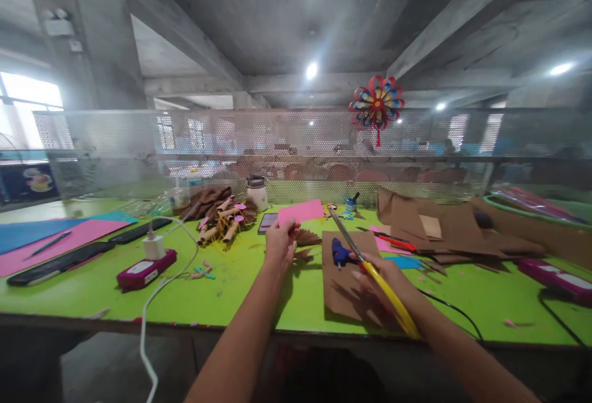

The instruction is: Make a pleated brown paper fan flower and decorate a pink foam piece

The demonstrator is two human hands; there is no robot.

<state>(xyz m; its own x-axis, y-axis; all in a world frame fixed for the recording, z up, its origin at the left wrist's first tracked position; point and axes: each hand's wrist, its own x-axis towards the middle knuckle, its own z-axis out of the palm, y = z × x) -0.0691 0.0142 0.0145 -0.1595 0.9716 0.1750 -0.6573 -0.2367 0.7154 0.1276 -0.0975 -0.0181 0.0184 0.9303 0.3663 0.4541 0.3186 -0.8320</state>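
Note:
My left hand (280, 244) pinches a pink paper sheet (301, 211) by its lower left corner and holds it up above the green table (240, 286). My right hand (382, 276) grips yellow-handled scissors (370, 267), whose blades point up and left toward the pink sheet. Under my right hand lies a brown cardboard piece (340, 279) with a blue glue gun (341, 253) on it. A brown folded paper fan (306, 239) lies just right of my left hand.
Brown paper rolls and scraps (217, 215) pile at the back left, beside a white jar (256, 193). Large brown sheets (439, 227) cover the right. Pink and blue sheets (50, 236), a white charger with its cable (155, 247) and a magenta box (145, 269) sit left. A mesh screen (296, 137) backs the table.

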